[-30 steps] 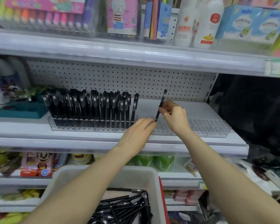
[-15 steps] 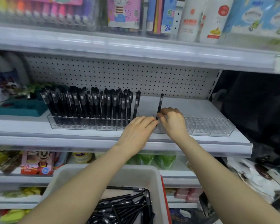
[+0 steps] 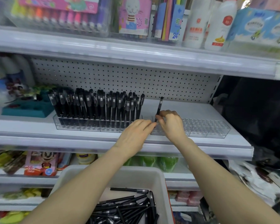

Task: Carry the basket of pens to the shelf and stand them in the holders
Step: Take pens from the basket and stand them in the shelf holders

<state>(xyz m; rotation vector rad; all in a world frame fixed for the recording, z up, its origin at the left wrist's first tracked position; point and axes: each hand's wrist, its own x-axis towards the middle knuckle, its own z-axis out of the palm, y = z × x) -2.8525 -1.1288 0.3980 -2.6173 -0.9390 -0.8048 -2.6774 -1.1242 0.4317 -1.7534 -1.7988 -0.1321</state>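
On the middle shelf, my right hand (image 3: pixel 171 123) pinches a black pen (image 3: pixel 159 105) that stands upright at the left end of the right clear holder (image 3: pixel 207 129). My left hand (image 3: pixel 134 135) lies flat with straight fingers, its tips touching that holder's left end beside the pen. The left clear holder (image 3: pixel 68 125) is packed with several upright black pens (image 3: pixel 97 105). Below, the white basket (image 3: pixel 158 180) holds a pile of loose black pens (image 3: pixel 126 207).
A teal tray (image 3: pixel 26 108) and white bottles (image 3: pixel 11 73) sit at the shelf's left. The upper shelf edge (image 3: pixel 136 55) overhangs the pens, loaded with marker packs and bottles. A lower shelf carries green bottles (image 3: pixel 160 162) and boxed toys. A dark space lies to the right.
My right hand has lowered the pen from above the holder down into its left end. My left hand stayed at the holder's edge.
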